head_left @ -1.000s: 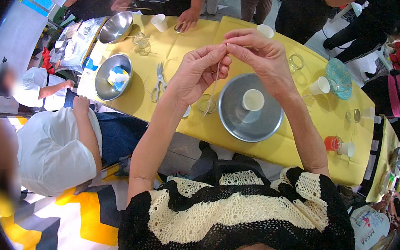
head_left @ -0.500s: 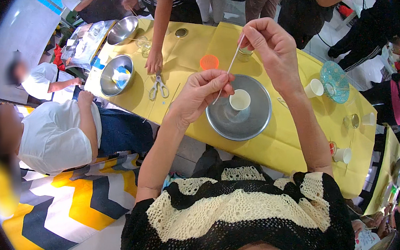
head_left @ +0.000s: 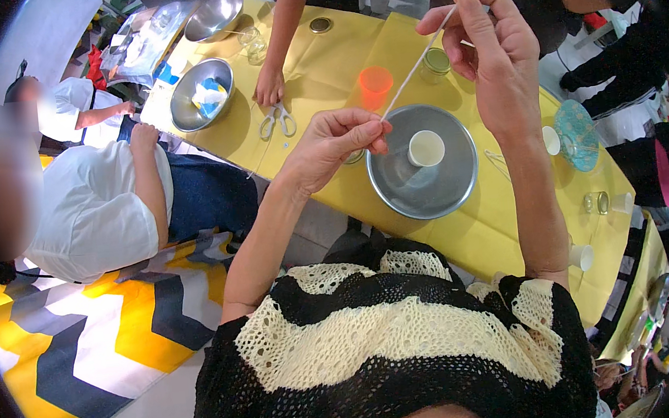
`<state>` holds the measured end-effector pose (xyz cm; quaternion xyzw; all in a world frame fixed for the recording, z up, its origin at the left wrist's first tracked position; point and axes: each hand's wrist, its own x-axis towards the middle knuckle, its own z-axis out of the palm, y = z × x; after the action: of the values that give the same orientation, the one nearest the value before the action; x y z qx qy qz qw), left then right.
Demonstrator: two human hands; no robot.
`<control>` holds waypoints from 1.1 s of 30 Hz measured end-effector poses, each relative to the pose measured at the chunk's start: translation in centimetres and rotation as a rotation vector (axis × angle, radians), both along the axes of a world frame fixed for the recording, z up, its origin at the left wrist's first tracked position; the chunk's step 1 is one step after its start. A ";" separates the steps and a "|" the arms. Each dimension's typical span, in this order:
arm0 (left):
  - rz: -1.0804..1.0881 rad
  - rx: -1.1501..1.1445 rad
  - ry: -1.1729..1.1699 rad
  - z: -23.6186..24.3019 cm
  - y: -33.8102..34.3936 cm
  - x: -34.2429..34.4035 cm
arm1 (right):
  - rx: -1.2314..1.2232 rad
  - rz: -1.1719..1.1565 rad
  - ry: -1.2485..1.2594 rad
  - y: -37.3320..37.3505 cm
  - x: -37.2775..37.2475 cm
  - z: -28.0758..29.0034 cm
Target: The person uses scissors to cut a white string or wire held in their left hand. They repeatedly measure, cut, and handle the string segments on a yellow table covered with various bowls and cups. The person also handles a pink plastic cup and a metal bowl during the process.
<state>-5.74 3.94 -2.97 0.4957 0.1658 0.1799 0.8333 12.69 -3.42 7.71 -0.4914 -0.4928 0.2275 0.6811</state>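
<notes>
A thin white string [head_left: 420,63] runs taut and slanting between my two hands above the table. My left hand [head_left: 330,146] pinches its lower end between thumb and fingertips. Higher up and to the right, my right hand [head_left: 500,51] pinches the upper end, its other fingers loosely curled. Beneath the string stands a round metal bowl [head_left: 396,190] with a white paper cup [head_left: 426,149] upright in it. An orange cup [head_left: 376,87] and a small glass jar [head_left: 435,63] stand just beyond the bowl.
Across the yellow-covered table [head_left: 315,79], another person's hand [head_left: 269,85] touches grey-handled scissors [head_left: 276,122]. Two more metal bowls stand far left, one [head_left: 183,111] holding a blue-and-white packet. At right are a teal patterned plate [head_left: 577,136] and paper cups. A person in white [head_left: 95,206] is at my left.
My right hand has moved up and right, away from my left, drawing the string out straighter. The loose tail below my left fingers no longer shows. The whole view has shifted slightly.
</notes>
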 end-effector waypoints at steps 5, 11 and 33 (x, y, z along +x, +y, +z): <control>0.000 0.051 -0.007 -0.2 0.9 -1.1 | 0.009 0.067 0.075 0.5 -1.2 0.1; 0.022 0.086 -0.030 0.0 1.9 -1.3 | 0.077 0.121 0.114 1.3 -2.0 0.7; 0.539 0.376 0.603 -10.4 3.1 -3.7 | -0.044 -0.279 0.127 -9.0 0.9 -4.1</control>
<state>-9.43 7.05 -13.39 0.6081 0.4888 0.2651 0.5666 13.55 -12.45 3.62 -0.5546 -0.3704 0.1722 0.7249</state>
